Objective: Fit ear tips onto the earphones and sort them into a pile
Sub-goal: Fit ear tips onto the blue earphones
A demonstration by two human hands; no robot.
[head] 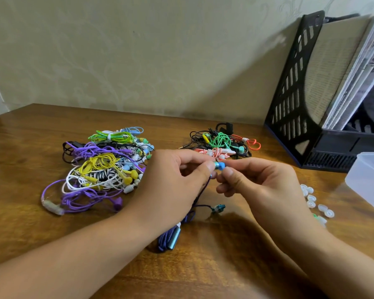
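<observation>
Over the middle of the wooden surface (52,229) I see both hands held up close together, with both forearms reaching in from the near edge. My left hand (173,180) has its fingers curled, and its thumb and first finger pinch the blue earbud (219,165). My right hand (261,184) also has curled fingers, and its thumb and first finger press on the other end of that same earbud. The earbud sits right between the two sets of fingertips, touching both.

I cannot tell if an ear tip is on the earbud, since the fingertips hide that end. Its dark purple cord (200,196) hangs down from the left hand to a bundle (168,238) lying on the surface near the left forearm. A second earbud (218,208) lies on the surface under the hands.

A big pile of colored earphones (102,167) lies to the left of the hands. A smaller pile (222,143) lies behind the hands, toward the far edge, and the fingers hide part of it. Loose clear ear tips (311,200) lie beside the right wrist. A clear box (369,180) is cut off at the right edge. A black file rack (298,104) stands in the far right corner.
</observation>
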